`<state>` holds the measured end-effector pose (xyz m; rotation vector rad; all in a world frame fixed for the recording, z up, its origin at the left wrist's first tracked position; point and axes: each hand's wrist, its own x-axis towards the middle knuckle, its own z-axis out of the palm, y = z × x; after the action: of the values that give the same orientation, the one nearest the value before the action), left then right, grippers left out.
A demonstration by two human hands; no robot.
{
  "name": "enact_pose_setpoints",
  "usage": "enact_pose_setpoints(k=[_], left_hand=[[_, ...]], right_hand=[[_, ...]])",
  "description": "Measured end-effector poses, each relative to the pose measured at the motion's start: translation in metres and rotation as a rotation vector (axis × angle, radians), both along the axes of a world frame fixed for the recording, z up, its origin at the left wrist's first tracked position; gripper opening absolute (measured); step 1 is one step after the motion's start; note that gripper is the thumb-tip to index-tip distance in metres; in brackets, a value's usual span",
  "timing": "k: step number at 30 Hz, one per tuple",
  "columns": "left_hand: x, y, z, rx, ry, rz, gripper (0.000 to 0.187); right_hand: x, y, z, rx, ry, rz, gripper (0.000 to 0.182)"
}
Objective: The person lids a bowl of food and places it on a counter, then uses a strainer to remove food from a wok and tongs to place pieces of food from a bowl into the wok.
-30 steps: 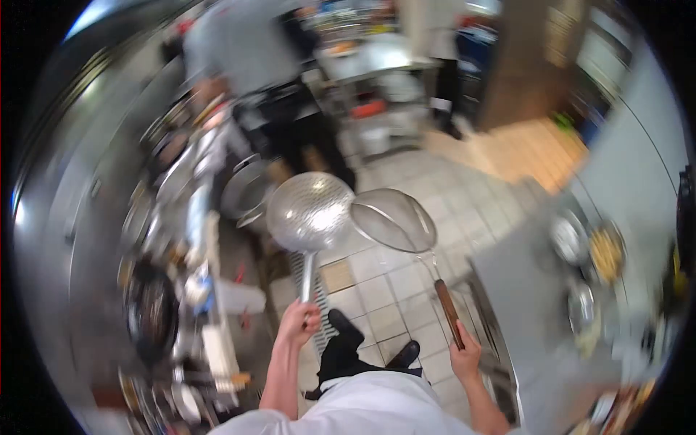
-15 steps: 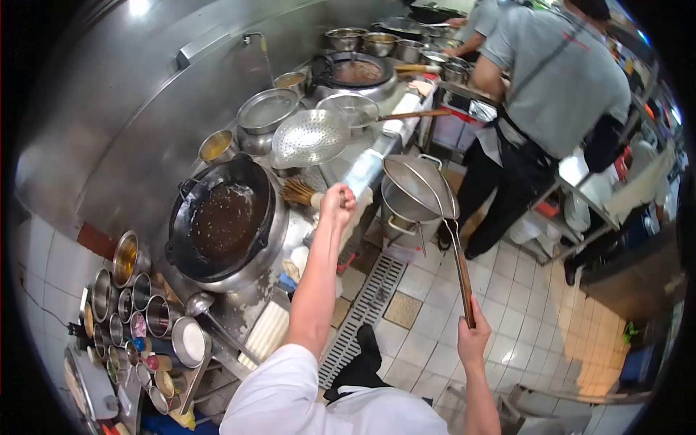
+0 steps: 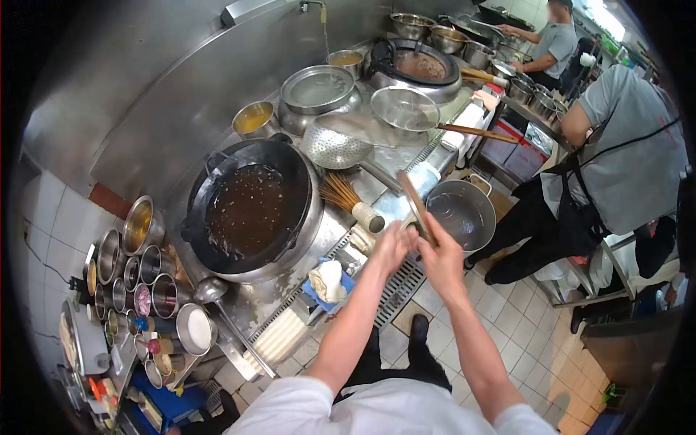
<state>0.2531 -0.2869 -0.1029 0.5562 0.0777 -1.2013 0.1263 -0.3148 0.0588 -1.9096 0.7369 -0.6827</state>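
My right hand (image 3: 444,254) is closed round the wooden handle (image 3: 415,199) of a wire strainer. The strainer's head is a motion-blurred grey shape over the perforated skimmer (image 3: 330,148). Close beside it, my left hand (image 3: 394,245) is closed at the end of the skimmer's metal handle (image 3: 380,176). The skimmer's bowl is beside the wok (image 3: 250,210), which holds dark oily liquid with floating bits. A bamboo brush (image 3: 344,196) lies just left of my hands. Right of them stands a deep metal pot (image 3: 464,216) with liquid inside.
Another strainer (image 3: 406,109) lies on the counter, its wooden handle pointing right. A ladle (image 3: 210,290) rests at the front edge. Several seasoning bowls (image 3: 196,330) stand lower left. A tap (image 3: 313,7) runs at the back. One person (image 3: 623,145) stands right, another (image 3: 554,51) behind.
My right hand has raised the wire strainer from over the pot and swung it left to the perforated skimmer. The hands are now close together. The view has shifted, showing a second person more fully.
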Motion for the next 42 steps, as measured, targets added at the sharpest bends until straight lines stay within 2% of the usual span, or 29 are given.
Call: enact_pose_setpoints(k=[2,4,6,7,9,10,11,12,13,14,16,18,20,21,23,24,25,26,27,30,32,34,36,38,40,41,42], left_hand=[[-0.057,0.054,0.042,0.136,-0.144,-0.055,0.036],[-0.102,0.11,0.007,0.391,-0.168,-0.027,0.037],[-0.141,0.167,-0.018,0.599,-0.142,0.017,0.038],[-0.158,0.195,-0.022,0.623,-0.113,0.054,0.038],[-0.194,0.245,-0.02,0.88,-0.109,0.166,0.036],[-0.214,0.266,-0.021,1.022,-0.071,0.265,0.034],[-0.238,0.285,-0.021,1.087,-0.057,0.365,0.035],[-0.26,0.298,-0.021,1.18,-0.031,0.408,0.036],[-0.28,0.305,-0.02,1.272,0.009,0.455,0.038],[-0.299,0.308,-0.021,1.288,0.046,0.515,0.038],[-0.333,0.304,-0.031,1.318,0.079,0.662,0.033],[-0.354,0.28,-0.029,1.337,0.11,0.78,0.036],[-0.374,0.257,-0.037,1.312,-0.008,0.818,0.042],[-0.383,0.247,-0.042,1.321,0.034,0.9,0.042],[-0.406,0.226,-0.047,1.26,-0.029,0.909,0.04],[-0.418,0.218,-0.043,1.282,0.028,1.015,0.04],[-0.431,0.211,-0.04,1.296,0.042,1.043,0.039],[-0.445,0.207,-0.037,1.309,0.058,1.066,0.038],[-0.462,0.203,-0.034,1.326,0.122,1.158,0.038],[-0.518,0.204,-0.032,1.304,0.307,1.412,0.032],[-0.561,0.204,-0.031,1.079,0.393,1.765,0.027],[-0.595,0.205,-0.018,1.101,0.531,2.04,0.023],[-0.64,0.212,-0.005,1.15,0.622,2.263,0.02],[-0.69,0.218,0.01,1.13,0.632,2.541,0.018],[-0.749,0.218,0.017,1.036,0.623,2.804,0.018],[-0.778,0.214,0.019,1.037,0.659,2.921,0.019],[-0.808,0.21,0.021,1.034,0.688,3.033,0.019]], right_hand=[[0.028,-0.005,-0.032,-0.138,0.183,0.021,0.041],[0.047,-0.006,-0.071,-0.217,0.161,0.004,0.035],[0.047,-0.013,-0.083,-0.135,0.121,0.068,0.031],[0.041,-0.021,-0.099,-0.092,0.114,0.119,0.029],[0.022,-0.051,-0.145,-0.322,-0.012,0.101,0.03],[0.008,-0.073,-0.177,-0.452,0.119,0.037,0.029],[-0.011,-0.094,-0.177,-0.454,0.263,0.031,0.027],[-0.019,-0.108,-0.201,-0.225,0.393,-0.18,0.027],[-0.036,-0.136,-0.221,-0.644,0.558,-0.072,0.028],[-0.049,-0.148,-0.238,-0.696,0.617,-0.037,0.026],[-0.062,-0.171,-0.254,-0.613,0.735,0.248,0.024],[-0.064,-0.18,-0.256,-0.607,0.709,0.345,0.019],[-0.063,-0.192,-0.263,-0.62,0.748,0.46,0.017],[-0.061,-0.197,-0.265,-0.627,0.831,0.502,0.016],[-0.054,-0.201,-0.252,-0.668,0.919,0.641,0.019],[-0.052,-0.19,-0.222,-0.72,0.774,0.658,0.019],[-0.049,-0.204,-0.226,-0.834,0.671,0.788,0.021],[-0.044,-0.181,-0.179,-0.877,0.758,0.778,0.021],[-0.043,-0.167,-0.146,-0.973,0.774,0.751,0.017],[-0.04,-0.15,-0.081,-1.186,0.536,0.909,0.012],[-0.045,-0.116,-0.044,-1.225,0.428,1.022,0.012],[-0.048,-0.084,-0.033,-1.211,0.388,1.185,0.014],[-0.065,-0.041,-0.018,-1.198,0.236,1.408,0.017],[-0.075,-0.003,-0.013,-1.194,0.094,1.509,0.015],[-0.085,0.03,-0.006,-0.506,0.065,1.486,0.016],[-0.077,0.032,-0.01,-0.176,0.171,1.544,0.02],[-0.092,0.043,-0.011,0.019,0.1,1.45,0.023]])
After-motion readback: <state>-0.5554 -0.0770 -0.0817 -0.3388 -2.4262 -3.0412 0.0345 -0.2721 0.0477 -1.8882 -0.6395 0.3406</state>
